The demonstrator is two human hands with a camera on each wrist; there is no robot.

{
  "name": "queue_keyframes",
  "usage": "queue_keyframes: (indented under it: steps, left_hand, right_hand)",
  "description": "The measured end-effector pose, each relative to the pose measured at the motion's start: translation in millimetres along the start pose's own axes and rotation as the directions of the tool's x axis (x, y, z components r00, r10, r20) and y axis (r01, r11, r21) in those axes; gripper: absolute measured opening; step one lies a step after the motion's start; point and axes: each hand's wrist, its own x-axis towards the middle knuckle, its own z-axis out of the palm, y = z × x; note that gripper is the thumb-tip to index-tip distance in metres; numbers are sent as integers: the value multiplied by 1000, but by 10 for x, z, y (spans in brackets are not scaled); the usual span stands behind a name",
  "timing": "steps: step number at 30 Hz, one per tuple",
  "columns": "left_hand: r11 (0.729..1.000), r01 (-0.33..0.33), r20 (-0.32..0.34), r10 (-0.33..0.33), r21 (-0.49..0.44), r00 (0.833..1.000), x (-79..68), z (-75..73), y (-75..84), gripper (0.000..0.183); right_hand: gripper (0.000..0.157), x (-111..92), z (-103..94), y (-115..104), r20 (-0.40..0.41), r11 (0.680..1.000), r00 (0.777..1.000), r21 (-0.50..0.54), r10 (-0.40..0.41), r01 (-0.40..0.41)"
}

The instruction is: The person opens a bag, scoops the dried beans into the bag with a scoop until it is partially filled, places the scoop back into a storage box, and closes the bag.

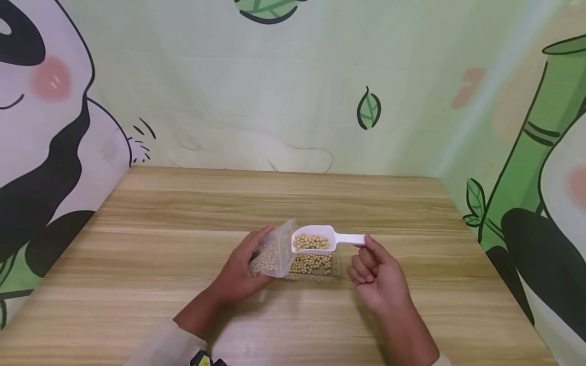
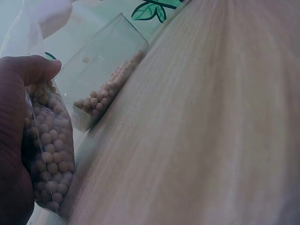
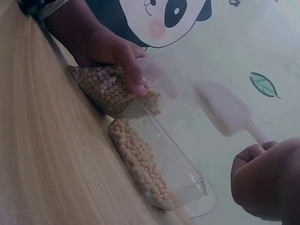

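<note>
My left hand [image 1: 240,269] grips a clear plastic bag [image 2: 51,150] partly filled with round pale beans, its mouth tilted toward the right. By its handle, my right hand [image 1: 382,277] pinches a white scoop [image 1: 336,235] loaded with beans [image 1: 311,242]. The scoop's front edge overlaps the bag's mouth in the head view. In the right wrist view the scoop [image 3: 222,110] is raised above a clear rectangular container [image 3: 180,164]. More beans [image 3: 140,161] cover the container's bottom, and it stands on the table right beside the bag.
The wood-grain table [image 1: 229,198] stretches out around both hands. Behind it and at the sides hang green backdrops [image 1: 297,101] printed with pandas, leaves and bamboo. A dark object with a yellow patch [image 1: 201,359] shows at the left sleeve.
</note>
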Motion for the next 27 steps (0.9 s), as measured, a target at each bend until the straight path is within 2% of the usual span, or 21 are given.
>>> queue_keyframes:
  steps: [4, 8, 12, 18, 27]
  left_hand:
    - [1000, 0, -2, 0, 10, 1000, -2, 0, 9, 96]
    - [1000, -12, -10, 12, 15, 1000, -1, 0, 9, 95]
    - [1000, -16, -12, 16, 10, 1000, -1, 2, 3, 95]
    - [1000, 3, -7, -3, -9, 1000, -5, 5, 5, 95]
    - [1000, -6, -7, 6, 2, 1000, -7, 3, 13, 97]
  right_hand:
    - [43, -11, 11, 27, 109, 995, 993, -72, -54, 62]
    - [43, -22, 39, 61, 171, 974, 977, -165, -125, 154]
    - [43, -38, 69, 106, 184, 946, 968, -242, -174, 216]
    - [40, -68, 103, 142, 202, 912, 956, -311, -212, 268]
    - [43, -61, 130, 150, 257, 897, 937, -313, -236, 311]
